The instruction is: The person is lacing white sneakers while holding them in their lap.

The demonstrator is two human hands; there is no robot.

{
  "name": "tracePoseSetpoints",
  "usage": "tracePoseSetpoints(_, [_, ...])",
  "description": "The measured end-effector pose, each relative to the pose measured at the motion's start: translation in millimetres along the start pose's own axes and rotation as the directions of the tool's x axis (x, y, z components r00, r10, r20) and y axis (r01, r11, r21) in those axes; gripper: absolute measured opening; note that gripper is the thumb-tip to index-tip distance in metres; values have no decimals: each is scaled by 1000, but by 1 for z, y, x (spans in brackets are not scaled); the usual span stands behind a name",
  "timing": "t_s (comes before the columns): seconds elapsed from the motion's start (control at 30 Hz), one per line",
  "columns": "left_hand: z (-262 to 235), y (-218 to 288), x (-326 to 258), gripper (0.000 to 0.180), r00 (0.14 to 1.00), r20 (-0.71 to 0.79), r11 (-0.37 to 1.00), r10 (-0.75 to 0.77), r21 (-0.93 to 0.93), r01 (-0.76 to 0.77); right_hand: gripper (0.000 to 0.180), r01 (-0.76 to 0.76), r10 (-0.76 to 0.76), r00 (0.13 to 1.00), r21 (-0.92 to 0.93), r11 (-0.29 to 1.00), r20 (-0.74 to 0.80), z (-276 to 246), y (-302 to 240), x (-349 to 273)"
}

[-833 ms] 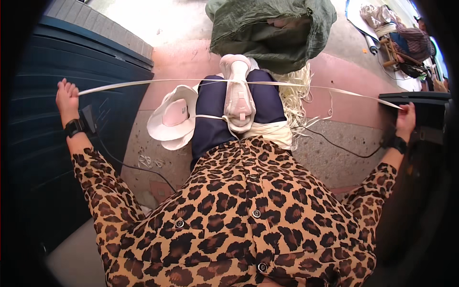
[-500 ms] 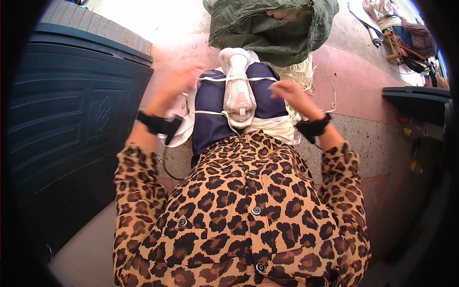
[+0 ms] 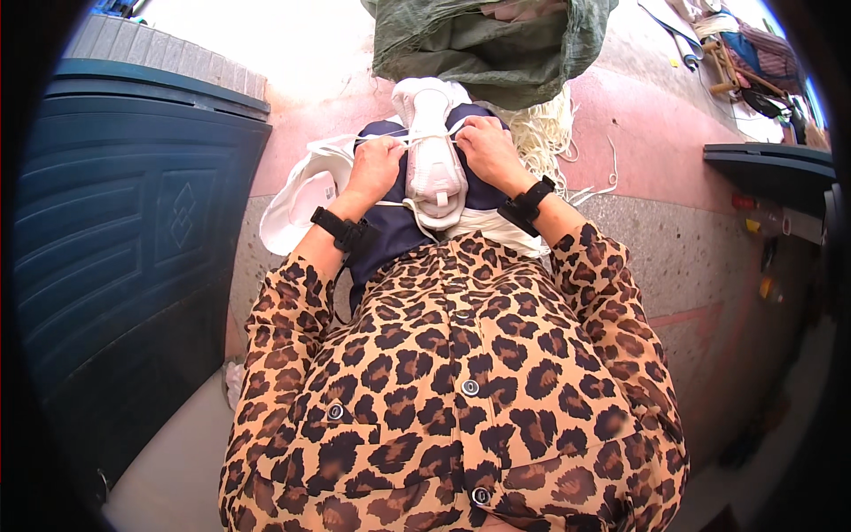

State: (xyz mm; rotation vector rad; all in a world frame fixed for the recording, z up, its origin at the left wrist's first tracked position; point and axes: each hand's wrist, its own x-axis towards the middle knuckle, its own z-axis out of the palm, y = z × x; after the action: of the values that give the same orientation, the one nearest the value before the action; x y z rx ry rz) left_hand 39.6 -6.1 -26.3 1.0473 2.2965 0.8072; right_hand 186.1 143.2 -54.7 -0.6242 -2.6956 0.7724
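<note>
A white and pale pink sneaker (image 3: 434, 168) lies lengthwise on my lap, its heel toward me. A thin white shoelace (image 3: 415, 136) crosses over it. My left hand (image 3: 377, 166) is closed on the lace at the shoe's left side, fingertips pinched near the shoe. On the right, my right hand (image 3: 489, 149) pinches the lace close against the shoe. Another white shoe (image 3: 306, 195) with a pink inside rests beside my left thigh. The fine detail of the lacing between my fingers is too small to make out.
A green woven sack (image 3: 487, 53) stands open beyond my knees. A heap of loose cream laces (image 3: 542, 133) hangs by my right thigh, with one strand (image 3: 612, 168) trailing on the floor. A dark blue panelled door (image 3: 151, 195) stands at the left.
Both hands have moved inward to the shoe from where they were spread apart at its sides. The lace ends are drawn in, and the view has shifted slightly.
</note>
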Motion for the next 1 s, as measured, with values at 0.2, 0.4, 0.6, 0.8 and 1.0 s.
tracePoseSetpoints(0.2, [11,-9,-3,22,997,-32,991,-66,-117,62,11,224,-210,975,-298,928,79,1,-16,10])
tracePoseSetpoints(0.4, [2,-15,17,23,995,-31,995,99,10,-99,9,85,-89,994,-55,995,-66,0,-5,6])
tracePoseSetpoints(0.6, [-4,-14,19,20,988,34,988,151,15,-152,14,-41,39,999,-65,997,-25,-10,-12,3])
tracePoseSetpoints(0.8, [2,4,13,14,948,16,904,318,297,-308,14,-1,1,1000,-27,1000,13,-15,-11,6])
tracePoseSetpoints(1.0, [5,22,2,10,850,-31,709,525,569,-417,19,17,-25,992,61,998,121,-16,-8,5])
